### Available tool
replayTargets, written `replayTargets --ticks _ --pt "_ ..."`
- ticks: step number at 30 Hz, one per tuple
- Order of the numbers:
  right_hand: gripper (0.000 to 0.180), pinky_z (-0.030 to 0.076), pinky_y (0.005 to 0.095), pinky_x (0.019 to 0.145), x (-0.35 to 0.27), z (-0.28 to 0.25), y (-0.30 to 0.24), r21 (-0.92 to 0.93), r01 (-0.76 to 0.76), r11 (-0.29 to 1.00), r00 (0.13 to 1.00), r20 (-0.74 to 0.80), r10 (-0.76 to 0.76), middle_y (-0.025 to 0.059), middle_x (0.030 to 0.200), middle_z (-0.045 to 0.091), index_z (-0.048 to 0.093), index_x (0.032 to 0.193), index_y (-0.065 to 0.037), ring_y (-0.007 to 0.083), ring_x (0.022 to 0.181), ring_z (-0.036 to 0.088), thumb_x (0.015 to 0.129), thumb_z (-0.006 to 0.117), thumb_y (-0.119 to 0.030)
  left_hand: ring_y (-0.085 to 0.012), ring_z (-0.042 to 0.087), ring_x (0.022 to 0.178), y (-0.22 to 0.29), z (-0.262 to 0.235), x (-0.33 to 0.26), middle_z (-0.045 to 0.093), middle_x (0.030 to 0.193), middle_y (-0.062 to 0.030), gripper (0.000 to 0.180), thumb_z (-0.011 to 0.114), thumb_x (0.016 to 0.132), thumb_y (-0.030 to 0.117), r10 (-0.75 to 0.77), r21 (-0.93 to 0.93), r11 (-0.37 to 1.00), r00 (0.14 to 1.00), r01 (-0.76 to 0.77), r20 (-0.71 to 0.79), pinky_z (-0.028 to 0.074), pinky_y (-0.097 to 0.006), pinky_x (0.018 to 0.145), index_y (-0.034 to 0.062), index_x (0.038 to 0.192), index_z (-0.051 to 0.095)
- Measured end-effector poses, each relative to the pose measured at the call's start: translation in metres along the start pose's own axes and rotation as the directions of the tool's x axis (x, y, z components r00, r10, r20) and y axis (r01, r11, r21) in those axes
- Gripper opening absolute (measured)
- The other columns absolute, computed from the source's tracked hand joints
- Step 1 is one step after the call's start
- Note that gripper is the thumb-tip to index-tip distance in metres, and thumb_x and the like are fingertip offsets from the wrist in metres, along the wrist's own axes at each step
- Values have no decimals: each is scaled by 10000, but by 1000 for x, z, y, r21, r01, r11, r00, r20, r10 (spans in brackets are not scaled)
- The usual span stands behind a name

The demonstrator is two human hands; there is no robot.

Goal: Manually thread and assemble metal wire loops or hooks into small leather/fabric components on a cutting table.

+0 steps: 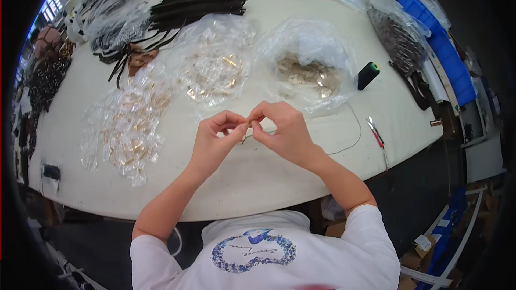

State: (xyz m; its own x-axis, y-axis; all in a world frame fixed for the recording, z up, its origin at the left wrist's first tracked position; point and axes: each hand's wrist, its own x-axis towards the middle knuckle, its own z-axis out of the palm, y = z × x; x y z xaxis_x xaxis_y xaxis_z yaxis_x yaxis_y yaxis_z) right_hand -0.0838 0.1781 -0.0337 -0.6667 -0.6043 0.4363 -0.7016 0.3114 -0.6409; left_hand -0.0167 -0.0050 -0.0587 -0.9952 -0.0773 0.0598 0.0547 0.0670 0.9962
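Note:
My left hand (217, 137) and my right hand (286, 131) meet over the middle of the white table. Both are closed in a pinch, their fingertips touching around a tiny brownish-gold piece (249, 123) too small to name. A thin dark thread (359, 138) loops over the table to the right of my right hand. Part of it passes beneath that hand, so where it ends is hidden. Beyond my hands lie an opened clear plastic bag of small gold metal parts (228, 64) and another bag with pale, flat little pieces (306, 72).
Small gold parts in clear packets (131, 139) are heaped on the left. Dark strips (196, 8) lie at the back. To the right are a black thread spool (368, 75), red-handled thread snips (376, 133) and a blue bin (438, 43). The table's curved edge (236, 218) runs before me.

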Motion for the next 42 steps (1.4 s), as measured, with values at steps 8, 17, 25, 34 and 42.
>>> replayTargets --ticks 8,17,25,34,42 --pt "109 530 351 713 -23 10 12 69 17 997 997 -82 -11 60 843 714 698 958 -72 242 799 687 850 716 -75 -37 574 651 -2 1 1 684 809 -6 136 705 924 148 -189 -112 974 979 197 76 413 -180 568 16 955 702" --pt "98 553 327 688 -26 14 24 129 -99 987 995 22 97 84 846 725 691 968 -51 224 761 706 872 695 -73 -169 716 812 -15 4 -1 718 912 -122 136 649 964 83 -212 -250 939 971 234 114 599 -290 743 -43 1015 644" --pt "86 535 341 673 -22 14 24 189 -149 971 985 109 130 82 796 702 658 914 -75 237 743 690 834 683 -93 -138 697 754 -19 2 -3 720 863 -102 114 652 962 82 -201 -193 955 971 223 129 583 -268 686 -24 1005 649" --pt "62 534 336 667 -23 20 26 74 -68 995 995 80 62 82 780 687 630 872 -53 225 739 687 827 668 -74 -111 676 706 -21 -2 -2 709 807 -78 109 652 963 89 -252 -135 952 954 274 164 552 -244 640 -15 995 658" --pt "119 531 344 627 -24 22 20 234 -232 944 970 126 208 109 770 661 582 846 -39 247 695 671 802 680 -91 -88 657 686 -18 -4 -3 694 782 -48 92 642 968 87 -271 -90 951 938 296 218 539 -229 636 -3 979 655"
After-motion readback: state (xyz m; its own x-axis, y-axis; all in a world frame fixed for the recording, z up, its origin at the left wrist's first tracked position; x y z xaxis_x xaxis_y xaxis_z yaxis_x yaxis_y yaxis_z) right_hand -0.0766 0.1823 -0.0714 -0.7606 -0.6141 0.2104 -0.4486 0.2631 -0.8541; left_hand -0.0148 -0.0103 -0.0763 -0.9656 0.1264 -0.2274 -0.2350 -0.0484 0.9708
